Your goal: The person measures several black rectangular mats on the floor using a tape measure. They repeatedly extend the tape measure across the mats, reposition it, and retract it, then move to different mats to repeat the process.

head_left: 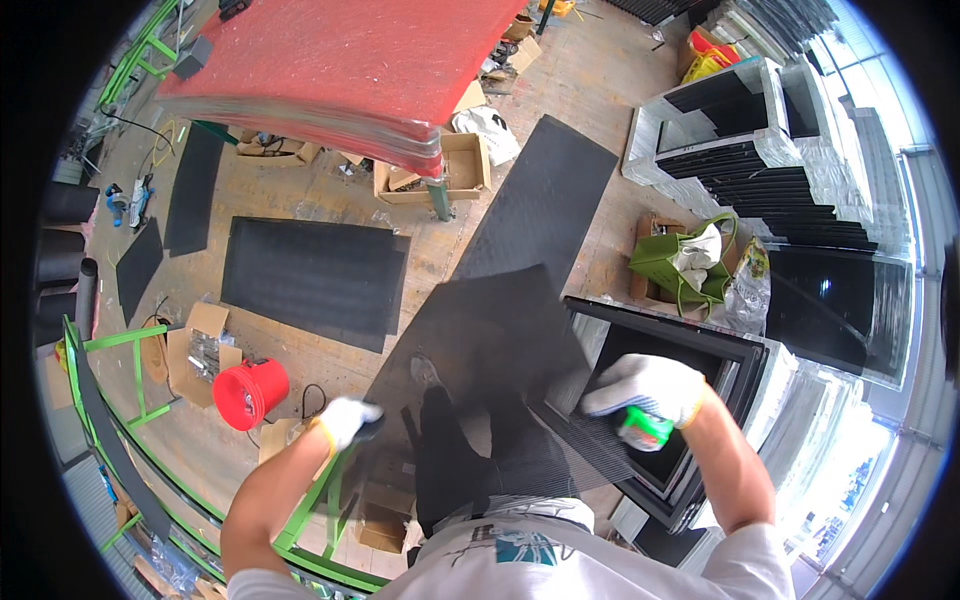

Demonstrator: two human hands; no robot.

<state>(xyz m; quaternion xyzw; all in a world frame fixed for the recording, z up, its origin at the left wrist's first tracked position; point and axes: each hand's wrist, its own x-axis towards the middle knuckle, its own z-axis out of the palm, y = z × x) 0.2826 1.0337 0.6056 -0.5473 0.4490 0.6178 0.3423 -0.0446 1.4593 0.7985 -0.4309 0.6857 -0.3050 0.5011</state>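
A dark, see-through mesh sheet (480, 320) spreads in front of my body, and my legs and one shoe show through it. My left hand (348, 420), in a white glove with a yellow cuff, is closed at the sheet's left edge; a small dark piece shows beneath the fingertips. My gloved right hand (650, 388) is curled around a small green-and-white object (645, 430) whose kind I cannot make out. Those right fingers are over the sheet's right side, above a stack of black rectangular frames (690, 340); whether they also pinch the mesh is hidden.
Green metal rails (140, 370) run along the left, near a red bucket (250, 392) and an open cardboard box (200, 350). Dark sheets (310, 280) lie on the floor. Ahead is a red-covered stack (340, 80). A green bag (680, 265) and wrapped frames (770, 170) stand right.
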